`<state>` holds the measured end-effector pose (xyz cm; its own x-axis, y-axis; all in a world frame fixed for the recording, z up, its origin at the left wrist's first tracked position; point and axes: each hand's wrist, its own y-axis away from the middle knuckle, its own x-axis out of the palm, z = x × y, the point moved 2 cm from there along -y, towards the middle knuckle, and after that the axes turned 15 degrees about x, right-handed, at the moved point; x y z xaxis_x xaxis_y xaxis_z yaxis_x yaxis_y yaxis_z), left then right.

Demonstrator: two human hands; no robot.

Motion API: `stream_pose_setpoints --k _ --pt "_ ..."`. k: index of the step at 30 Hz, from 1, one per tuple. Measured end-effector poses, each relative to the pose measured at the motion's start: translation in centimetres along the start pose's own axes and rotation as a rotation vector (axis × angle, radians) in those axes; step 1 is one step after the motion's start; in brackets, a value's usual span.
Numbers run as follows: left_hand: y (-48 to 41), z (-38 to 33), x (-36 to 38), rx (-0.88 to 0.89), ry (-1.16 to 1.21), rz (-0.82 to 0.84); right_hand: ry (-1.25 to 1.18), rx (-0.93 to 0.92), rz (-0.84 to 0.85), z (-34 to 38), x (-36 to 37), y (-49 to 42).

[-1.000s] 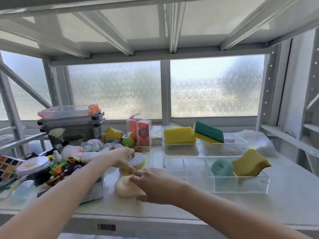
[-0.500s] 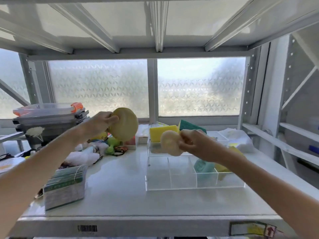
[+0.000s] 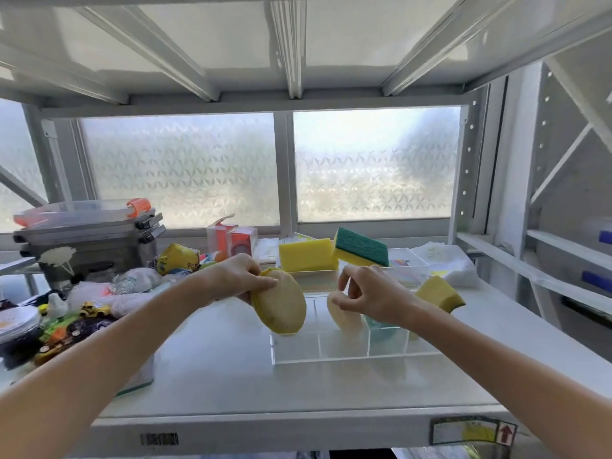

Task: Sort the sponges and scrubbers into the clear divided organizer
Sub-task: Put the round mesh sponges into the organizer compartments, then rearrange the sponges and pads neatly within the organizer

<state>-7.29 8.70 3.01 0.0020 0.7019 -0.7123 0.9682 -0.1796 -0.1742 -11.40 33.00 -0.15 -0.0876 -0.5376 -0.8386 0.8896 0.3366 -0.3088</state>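
My left hand grips a round yellow mesh scrubber over the left end of the clear divided organizer. A pale cream round sponge stands on edge in the organizer's middle compartment. Just above it my right hand hovers with fingers spread, holding nothing. A teal scrubber and a yellow sponge sit in the right compartments. Behind, a second clear tray carries a yellow sponge and a green-topped sponge.
Toy cars, bags and small items are heaped on the shelf's left, with stacked grey lidded bins behind. Orange boxes stand at the back centre. A white bag lies at the back right. The shelf's front edge is near.
Both hands lifted a round sponge each from the left pile and carried them right. The right hand has let the cream sponge go into the organizer; the left lowered its scrubber.
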Motion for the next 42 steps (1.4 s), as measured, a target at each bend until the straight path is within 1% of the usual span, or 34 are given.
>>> stream_pose_setpoints --k 1,3,6,8,11,13,14,16,19,24,26,28,30,34,37,39,40,42 --pt "-0.1 0.0 0.1 0.0 -0.004 -0.007 -0.006 -0.021 -0.011 0.2 0.1 0.2" --pt "-0.1 -0.2 0.3 -0.006 -0.017 -0.009 -0.01 -0.058 0.021 0.7 0.9 0.5" --pt "-0.7 -0.8 1.5 -0.023 -0.064 0.036 -0.069 -0.037 0.158 0.4 1.1 0.6" --pt "-0.8 -0.8 2.0 -0.046 -0.075 0.046 -0.139 -0.031 0.213 -0.1 0.1 0.7" --pt "-0.6 -0.2 2.2 -0.074 -0.076 0.044 -0.188 -0.019 0.139 -1.5 -2.4 0.5" --pt "-0.6 0.2 2.3 -0.075 -0.062 0.034 -0.154 0.011 0.107 -3.1 -4.0 0.2" --pt "-0.6 0.4 2.4 -0.072 -0.055 0.031 -0.101 0.04 0.126 -3.8 -4.4 0.1" --pt "-0.7 0.4 2.6 -0.071 -0.046 0.044 -0.007 0.121 0.206 -5.2 -4.6 0.1" --pt "-1.1 0.2 2.9 -0.081 -0.069 0.074 -0.034 0.163 0.298 -5.9 -3.8 0.5" --pt "-1.2 0.8 2.5 -0.174 -0.03 0.072 -0.073 0.115 0.264 -5.9 -3.2 0.7" --pt "-1.1 1.1 2.5 -0.183 -0.003 0.078 -0.07 0.114 0.281 -6.2 -3.2 0.9" --pt "-1.2 1.2 2.6 -0.171 -0.011 0.076 -0.073 0.1 0.26 -6.5 -3.4 1.1" --pt "-1.2 1.1 2.7 -0.162 -0.039 0.067 -0.091 0.086 0.185 -6.8 -4.1 1.4" --pt "-1.1 0.8 0.9 -0.159 -0.088 0.054 -0.182 0.1 -0.035 -7.7 -6.9 1.5" --pt "-2.3 0.2 -2.1 -0.062 -0.213 -0.11 -0.229 0.126 -0.15 -8.0 -8.6 0.0" --pt "-3.7 -0.9 -3.3 0.042 -0.297 -0.215 -0.228 0.137 -0.146 -7.8 -8.8 -2.1" --pt "-4.7 -1.2 -3.3 0.083 -0.333 -0.216 -0.222 0.14 -0.108 -7.5 -8.4 -3.3" --pt "-6.5 -1.7 -2.5 0.117 -0.392 -0.124 -0.175 0.159 0.018 -6.6 -7.0 -5.7"
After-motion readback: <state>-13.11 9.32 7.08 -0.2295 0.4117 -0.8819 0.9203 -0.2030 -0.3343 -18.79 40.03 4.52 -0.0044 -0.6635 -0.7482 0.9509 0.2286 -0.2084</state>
